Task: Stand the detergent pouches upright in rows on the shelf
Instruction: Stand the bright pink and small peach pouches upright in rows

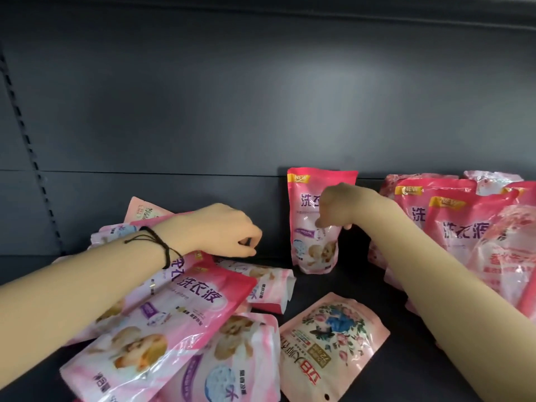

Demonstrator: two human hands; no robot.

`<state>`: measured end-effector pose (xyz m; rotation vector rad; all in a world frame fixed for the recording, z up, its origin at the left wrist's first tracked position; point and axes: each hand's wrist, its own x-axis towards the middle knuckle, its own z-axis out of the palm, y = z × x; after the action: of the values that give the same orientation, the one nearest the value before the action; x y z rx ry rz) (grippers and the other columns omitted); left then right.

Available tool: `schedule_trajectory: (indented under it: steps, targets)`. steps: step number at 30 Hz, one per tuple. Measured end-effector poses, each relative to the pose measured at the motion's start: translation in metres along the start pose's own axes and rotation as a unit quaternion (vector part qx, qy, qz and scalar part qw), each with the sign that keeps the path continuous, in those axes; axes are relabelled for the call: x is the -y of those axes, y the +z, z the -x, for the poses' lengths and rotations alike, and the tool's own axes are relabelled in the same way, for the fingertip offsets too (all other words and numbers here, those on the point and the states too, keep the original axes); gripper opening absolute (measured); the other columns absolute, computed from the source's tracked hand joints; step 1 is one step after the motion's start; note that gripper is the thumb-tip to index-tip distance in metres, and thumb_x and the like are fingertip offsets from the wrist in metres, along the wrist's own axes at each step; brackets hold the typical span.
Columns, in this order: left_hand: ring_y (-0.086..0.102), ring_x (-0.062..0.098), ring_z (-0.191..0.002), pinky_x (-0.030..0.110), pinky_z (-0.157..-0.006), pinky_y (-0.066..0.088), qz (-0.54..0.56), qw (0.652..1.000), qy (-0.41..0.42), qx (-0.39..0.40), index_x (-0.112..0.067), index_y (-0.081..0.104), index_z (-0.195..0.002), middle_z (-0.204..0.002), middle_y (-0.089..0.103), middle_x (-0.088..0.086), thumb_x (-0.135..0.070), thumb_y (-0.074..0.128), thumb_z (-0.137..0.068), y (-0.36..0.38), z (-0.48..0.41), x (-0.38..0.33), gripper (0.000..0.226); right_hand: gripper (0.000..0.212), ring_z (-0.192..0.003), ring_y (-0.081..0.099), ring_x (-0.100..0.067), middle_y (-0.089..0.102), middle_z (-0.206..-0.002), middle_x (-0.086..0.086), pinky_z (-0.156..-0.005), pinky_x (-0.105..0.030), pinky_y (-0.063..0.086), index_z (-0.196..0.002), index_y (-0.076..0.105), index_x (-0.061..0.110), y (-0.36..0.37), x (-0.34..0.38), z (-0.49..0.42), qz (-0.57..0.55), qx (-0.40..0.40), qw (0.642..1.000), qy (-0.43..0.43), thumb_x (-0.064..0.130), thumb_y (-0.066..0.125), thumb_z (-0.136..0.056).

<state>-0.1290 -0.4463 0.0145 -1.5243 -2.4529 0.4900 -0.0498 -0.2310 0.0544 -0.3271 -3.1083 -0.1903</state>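
Dim light leaves a soft pale patch on the back panel point(261, 82); glossy pouches point(507, 250) glint; frame edges bow.

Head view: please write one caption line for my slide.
Right hand holds an upright pouch on the shelf; left hand hovers over toppled pouches.
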Motion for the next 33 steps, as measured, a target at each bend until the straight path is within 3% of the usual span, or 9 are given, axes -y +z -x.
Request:
schedule_trajectory:
  steps: [4,12,16,18,21,25,29,31,33]
  targets:
    - [0.059,0.013,-0.091,0.038,-0.079,0.049,-0.007,1.0,0.009,-0.011,-0.034,0.057,-0.1,-0.092,0.063,-0.013,-0.054,0.041,-0.09,0.014,0.024,0.004,0.027,0.033,-0.098,0.061,-0.026,0.064,-0.106,-0.004,-0.087,-0.039,0.052,-0.107,0.064,0.012,0.009,0.032,0.012,0.063,0.025,0.994,-0.084,0.039,0.059,-0.088]
    - [0.054,0.002,-0.098,0.028,-0.078,0.047,0.098,0.993,-0.04,-0.046,-0.039,0.057,-0.105,-0.099,0.058,-0.019,-0.058,0.042,-0.089,0.041,0.084,0.021,0.029,0.029,-0.084,0.055,-0.01,0.058,-0.091,0.014,-0.073,-0.031,0.05,-0.107,0.064,0.025,0.025,0.089,0.056,-0.015,-0.006,0.959,-0.282,0.046,0.057,-0.088]
    - [0.048,0.0,-0.109,0.01,-0.066,0.031,0.117,0.989,-0.082,-0.035,-0.041,0.053,-0.114,-0.115,0.053,-0.025,-0.065,0.037,-0.087,0.062,0.105,0.028,0.04,0.049,-0.096,0.062,-0.021,0.064,-0.105,0.002,-0.081,-0.041,0.053,-0.107,0.064,0.017,0.048,0.108,0.051,0.006,0.005,0.974,-0.225,0.057,0.043,-0.091]
    - [0.046,0.002,-0.117,0.021,-0.084,0.043,0.138,0.985,-0.101,-0.018,-0.038,0.051,-0.12,-0.124,0.051,-0.023,-0.064,0.037,-0.089,0.066,0.107,0.028,0.043,0.052,-0.085,0.062,-0.022,0.062,-0.093,-0.003,-0.072,-0.034,0.052,-0.093,0.064,0.009,0.055,0.115,0.036,0.008,0.015,0.983,-0.185,0.056,0.041,-0.093]
    - [0.039,0.004,-0.128,0.032,-0.106,0.037,0.18,0.973,-0.141,-0.011,-0.035,0.044,-0.133,-0.139,0.044,-0.017,-0.063,0.036,-0.09,0.072,0.107,0.023,0.052,0.045,-0.056,0.045,-0.02,0.047,-0.062,-0.003,-0.053,-0.027,0.036,-0.061,0.045,0.007,0.063,0.123,0.016,-0.093,0.062,0.98,-0.163,0.038,0.053,-0.092]
    - [0.036,0.007,-0.132,0.03,-0.11,0.03,0.252,0.949,-0.182,-0.05,-0.03,0.037,-0.142,-0.144,0.041,-0.011,-0.064,0.037,-0.089,0.078,0.107,0.016,0.064,0.02,-0.061,0.047,-0.016,0.052,-0.07,0.0,-0.053,-0.022,0.037,-0.075,0.058,0.011,0.063,0.123,0.013,-0.241,0.074,0.957,-0.141,0.022,0.057,-0.091]
    - [0.055,0.002,-0.115,0.024,-0.102,0.042,0.478,0.84,-0.222,-0.126,-0.022,0.05,-0.135,-0.129,0.058,-0.009,-0.055,0.053,-0.085,0.075,0.104,0.015,0.06,0.013,-0.055,0.047,0.001,0.053,-0.068,0.012,-0.051,-0.011,0.035,-0.08,0.056,0.02,0.052,0.129,0.026,-0.288,-0.053,0.941,-0.169,0.022,0.057,-0.093]
    - [0.064,-0.007,-0.091,0.01,-0.077,0.049,0.612,0.738,-0.233,-0.163,-0.019,0.062,-0.121,-0.107,0.07,-0.01,-0.043,0.062,-0.083,0.069,0.105,0.015,0.044,0.018,-0.049,0.046,0.003,0.052,-0.064,0.012,-0.05,-0.01,0.037,-0.075,0.055,0.02,0.04,0.132,0.034,-0.322,-0.107,0.922,-0.188,0.019,0.058,-0.093]
    - [0.069,0.001,-0.075,0.011,-0.06,0.052,0.733,0.609,-0.243,-0.18,-0.015,0.07,-0.105,-0.091,0.075,-0.002,-0.032,0.07,-0.077,0.064,0.107,0.016,0.033,0.019,-0.051,0.045,0.003,0.053,-0.064,0.011,-0.054,-0.01,0.038,-0.075,0.057,0.018,0.026,0.132,0.042,-0.37,-0.139,0.895,-0.205,0.018,0.059,-0.093]
